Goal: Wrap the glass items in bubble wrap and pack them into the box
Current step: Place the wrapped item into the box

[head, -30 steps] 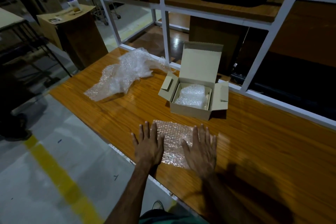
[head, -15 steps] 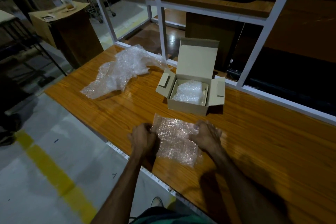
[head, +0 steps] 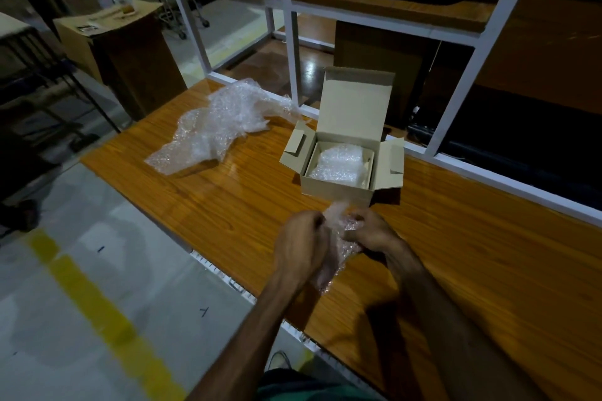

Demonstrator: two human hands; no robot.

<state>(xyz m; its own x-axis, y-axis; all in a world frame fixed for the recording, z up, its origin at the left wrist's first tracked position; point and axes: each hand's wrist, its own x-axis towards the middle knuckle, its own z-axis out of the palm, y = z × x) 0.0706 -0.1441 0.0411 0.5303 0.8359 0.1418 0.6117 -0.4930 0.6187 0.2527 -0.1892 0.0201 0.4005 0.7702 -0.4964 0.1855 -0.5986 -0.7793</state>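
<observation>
While both hands close around it, the small sheet of bubble wrap [head: 335, 244] is gathered up off the wooden table [head: 488, 270], bunched between them just in front of the box. The left hand [head: 301, 242] has its fingers curled over the sheet's left side, and the right hand [head: 374, 233] pinches the right side with bent fingers; a crumpled tip of the wrap pokes up between the two, and a loose corner hangs down toward the table edge. Whether anything glass lies inside the bunched sheet cannot be told.

Just beyond the hands stands the cardboard box [head: 337, 195], lid flap upright at the back and side flaps spread open. Inside it rests a wrapped bundle [head: 340, 164] of bubble wrap, filling much of the left part of the cavity.

Farther left on the table, well apart from the box, lies a large crumpled pile of bubble wrap [head: 224, 127]. Behind the table rises a white metal frame [head: 293, 52] with dark shelves. Beside the table, the grey floor carries a yellow line [head: 97, 306].
</observation>
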